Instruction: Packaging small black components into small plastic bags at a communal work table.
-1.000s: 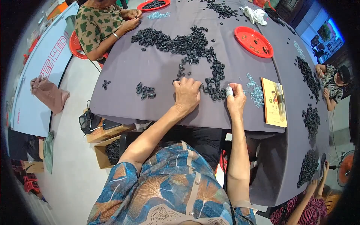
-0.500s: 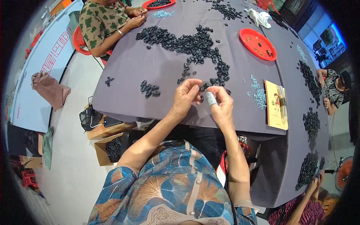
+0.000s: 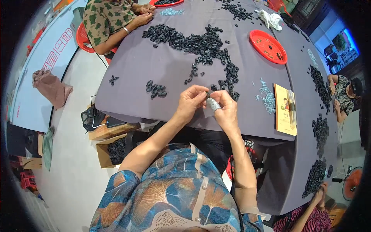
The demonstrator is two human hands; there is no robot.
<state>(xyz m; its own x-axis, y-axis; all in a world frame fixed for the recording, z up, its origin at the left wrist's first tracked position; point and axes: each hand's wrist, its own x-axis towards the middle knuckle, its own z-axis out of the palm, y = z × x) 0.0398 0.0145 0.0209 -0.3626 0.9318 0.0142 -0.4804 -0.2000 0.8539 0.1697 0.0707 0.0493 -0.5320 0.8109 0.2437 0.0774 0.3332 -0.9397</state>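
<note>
Over the near edge of the grey-covered table, my two hands meet fingertip to fingertip. My left hand (image 3: 190, 101) is closed in a pinch on a small black plastic piece (image 3: 208, 94). My right hand (image 3: 227, 110) pinches at the same piece from the other side, and its thumb wears a grey, textured finger cover (image 3: 213, 103). Fingers hide most of the piece. Just beyond my hands, a trail of like black pieces (image 3: 232, 73) runs up to a large pile (image 3: 197, 43). To the left sits a small cluster of them (image 3: 155, 89).
Right of my hands lie small clear-blue bits (image 3: 267, 96) and a yellow booklet (image 3: 284, 110) with a pen. Farther off stands a red tray (image 3: 267, 47). Another person in a camouflage shirt (image 3: 106, 19) works at the far left; others work along the right table, beside more black piles (image 3: 320, 131).
My hands have come together; the right fingers and covered thumb moved left to meet the left fingertips at the black piece. The view has shifted slightly.
</note>
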